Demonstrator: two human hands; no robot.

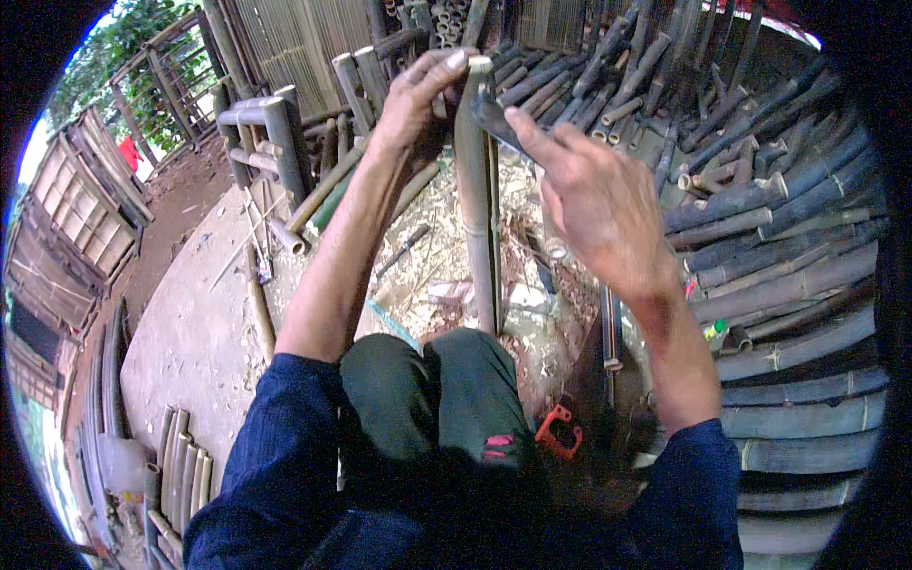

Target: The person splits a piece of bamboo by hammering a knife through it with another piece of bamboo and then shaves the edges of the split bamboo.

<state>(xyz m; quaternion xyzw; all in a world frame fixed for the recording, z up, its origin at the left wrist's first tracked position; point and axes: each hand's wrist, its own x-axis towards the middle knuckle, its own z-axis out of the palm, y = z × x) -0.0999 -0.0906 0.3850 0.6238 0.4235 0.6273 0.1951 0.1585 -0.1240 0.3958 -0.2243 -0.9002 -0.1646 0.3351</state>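
Observation:
A long bamboo pole [472, 199] stands nearly upright in front of my knees, its cut top end pale. My left hand [418, 106] is closed around the pole near its top, with the thumb by the rim; some of its fingers are hidden. In my right hand [600, 204] is a knife [496, 122] with a dark blade, the index finger stretched along it. The blade lies against the pole's right side just below the top, and the handle is hidden in my palm.
Pale shavings [427, 256] cover the ground around the pole, with a thin dark tool [404, 249] among them. Stacked bamboo poles [788, 275] fill the right side. An orange saw handle [559, 432] is beside my right knee. A bamboo frame [275, 142] stands back left.

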